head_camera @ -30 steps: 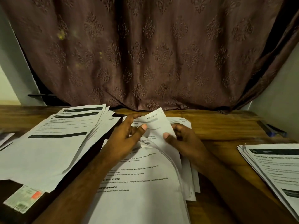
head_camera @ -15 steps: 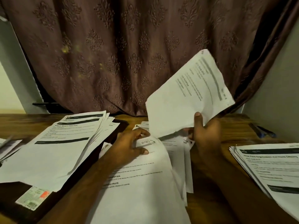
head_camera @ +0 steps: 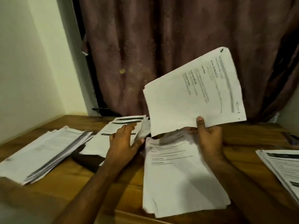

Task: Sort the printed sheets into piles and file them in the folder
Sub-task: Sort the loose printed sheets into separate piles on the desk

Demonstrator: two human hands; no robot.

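Wooden table [head_camera: 84, 188], grained, carries four loose paper piles: far-left stack [head_camera: 43, 152], middle pile [head_camera: 116, 131], centre stack [head_camera: 178, 175], right pile [head_camera: 284, 168]. Thin limp sheets, fanned edges. Right hand [head_camera: 208, 135] pinches a raised sheet [head_camera: 194, 94] by its bottom edge; left hand [head_camera: 124, 139] lies flat, fingers spread, on the middle pile. Risk: one-edge grip lets the sheet flop or crease; fanned piles may slide and mix. Folder: can't identify.

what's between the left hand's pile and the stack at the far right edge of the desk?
In the head view, the centre pile lies between the left hand's pile and the right-edge stack; the right hand holds a lifted sheet above it.
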